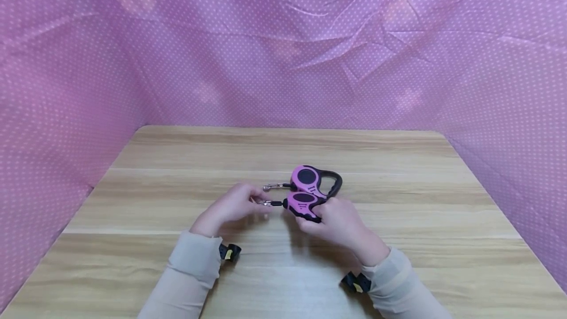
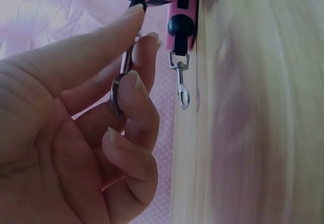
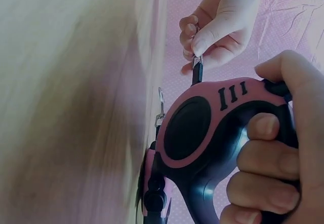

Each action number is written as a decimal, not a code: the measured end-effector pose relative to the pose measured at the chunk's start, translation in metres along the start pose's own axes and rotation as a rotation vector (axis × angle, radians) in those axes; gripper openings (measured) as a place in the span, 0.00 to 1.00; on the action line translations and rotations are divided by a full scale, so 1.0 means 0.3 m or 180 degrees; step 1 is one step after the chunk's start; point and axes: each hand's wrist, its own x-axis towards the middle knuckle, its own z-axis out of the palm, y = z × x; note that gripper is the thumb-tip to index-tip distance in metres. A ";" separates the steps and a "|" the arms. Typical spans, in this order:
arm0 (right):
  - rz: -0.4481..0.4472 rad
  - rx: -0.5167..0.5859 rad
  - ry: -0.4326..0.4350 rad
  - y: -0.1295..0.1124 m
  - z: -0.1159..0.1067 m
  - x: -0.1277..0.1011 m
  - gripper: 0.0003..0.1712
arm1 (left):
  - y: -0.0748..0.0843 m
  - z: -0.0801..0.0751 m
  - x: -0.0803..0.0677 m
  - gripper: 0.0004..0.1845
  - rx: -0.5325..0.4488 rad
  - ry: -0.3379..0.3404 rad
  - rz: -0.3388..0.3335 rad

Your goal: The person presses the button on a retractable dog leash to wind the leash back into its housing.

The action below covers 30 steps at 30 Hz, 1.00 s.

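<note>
Two pink and black retractable leashes are on the wooden table (image 1: 177, 220). My right hand (image 1: 338, 223) grips the handle of the near leash (image 1: 302, 204), seen close in the right wrist view as the near leash (image 3: 202, 127). My left hand (image 1: 235, 203) pinches that leash's metal clip (image 2: 121, 82) between thumb and fingertips; in the right wrist view the left hand (image 3: 223, 16) is at the clip end. The second leash (image 1: 315, 181) lies just behind on the table, untouched, its own clip (image 2: 181, 84) pointing left.
Pink dotted cloth (image 1: 283, 48) walls in the table at the back and on both sides. Both forearms wear beige sleeves with small black wrist cameras (image 1: 230, 252). Bare wood stretches left, right and behind the leashes.
</note>
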 end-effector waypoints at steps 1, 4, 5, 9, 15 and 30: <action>0.0001 0.0001 -0.0037 0.001 0.002 0.000 0.31 | -0.002 -0.001 0.000 0.13 0.0010 -0.0001 -0.0021; 0.0057 0.0003 -0.0249 0.002 0.008 0.000 0.31 | -0.009 -0.004 0.000 0.11 0.0051 0.0010 -0.0067; 0.0085 0.0025 -0.0332 0.002 0.009 0.000 0.31 | -0.011 -0.006 0.000 0.10 0.0055 0.0015 -0.0074; 0.0195 0.0108 -0.0588 0.000 0.010 0.000 0.31 | -0.021 -0.014 -0.003 0.08 -0.0111 0.0003 -0.0132; 0.0291 0.0204 -0.1147 0.001 0.016 -0.001 0.29 | -0.036 -0.023 -0.004 0.07 -0.0150 0.0099 -0.0188; 0.0023 0.0616 -0.1602 -0.011 0.007 0.001 0.21 | -0.050 -0.023 -0.003 0.05 -0.0096 -0.0027 -0.0291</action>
